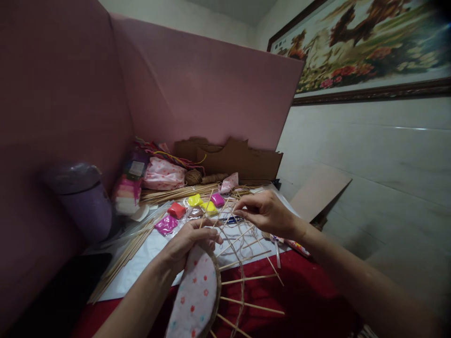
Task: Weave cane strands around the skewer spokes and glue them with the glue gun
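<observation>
My left hand (190,241) is closed on the top edge of a round woven base (197,295) covered in white fabric with small red flowers. Thin rattan spokes (252,279) stick out from its rim to the right. My right hand (266,211) is pinched shut on a thin rattan strand (243,263) that curves down between the spokes. Both hands are close together above the white sheet (141,263) on the table.
Small packets of coloured clay (192,209) lie behind the hands. A bundle of rattan sticks (172,193) lies along the back, another at the left. A purple lidded pot (82,199) stands left. Pink boards (197,89) and cardboard (236,159) close off the back.
</observation>
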Action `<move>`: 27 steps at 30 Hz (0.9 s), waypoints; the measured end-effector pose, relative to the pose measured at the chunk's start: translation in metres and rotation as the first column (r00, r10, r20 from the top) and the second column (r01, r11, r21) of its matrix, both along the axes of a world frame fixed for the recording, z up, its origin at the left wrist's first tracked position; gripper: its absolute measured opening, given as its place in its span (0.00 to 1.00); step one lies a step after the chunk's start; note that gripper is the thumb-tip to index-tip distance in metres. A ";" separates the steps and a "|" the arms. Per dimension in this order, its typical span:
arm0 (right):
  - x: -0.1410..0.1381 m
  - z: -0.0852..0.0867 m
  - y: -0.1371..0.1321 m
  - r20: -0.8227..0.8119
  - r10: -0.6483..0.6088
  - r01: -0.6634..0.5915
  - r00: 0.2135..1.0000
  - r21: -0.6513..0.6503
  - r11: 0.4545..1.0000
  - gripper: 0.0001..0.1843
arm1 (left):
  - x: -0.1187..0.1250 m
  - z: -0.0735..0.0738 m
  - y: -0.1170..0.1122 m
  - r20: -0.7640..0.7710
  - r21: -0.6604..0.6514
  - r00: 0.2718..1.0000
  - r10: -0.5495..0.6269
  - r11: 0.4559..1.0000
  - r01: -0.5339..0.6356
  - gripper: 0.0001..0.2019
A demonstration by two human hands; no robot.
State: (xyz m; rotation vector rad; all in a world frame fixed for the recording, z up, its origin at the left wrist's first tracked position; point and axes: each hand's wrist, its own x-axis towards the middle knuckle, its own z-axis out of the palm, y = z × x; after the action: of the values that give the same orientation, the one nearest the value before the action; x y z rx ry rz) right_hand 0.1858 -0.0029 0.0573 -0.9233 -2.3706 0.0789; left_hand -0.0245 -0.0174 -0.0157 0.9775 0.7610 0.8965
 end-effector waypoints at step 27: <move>-0.002 -0.020 -0.013 0.072 0.197 -0.193 0.978 -0.055 0.980 0.08 | 0.000 -0.002 -0.001 0.005 0.015 1.000 0.017 1.000 -0.017 0.17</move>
State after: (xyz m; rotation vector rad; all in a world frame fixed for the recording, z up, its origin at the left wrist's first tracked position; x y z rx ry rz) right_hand 0.1834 -0.0157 0.0369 -0.7244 -2.5359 0.1808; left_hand -0.0249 -0.0187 -0.0182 0.9828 0.7602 0.9204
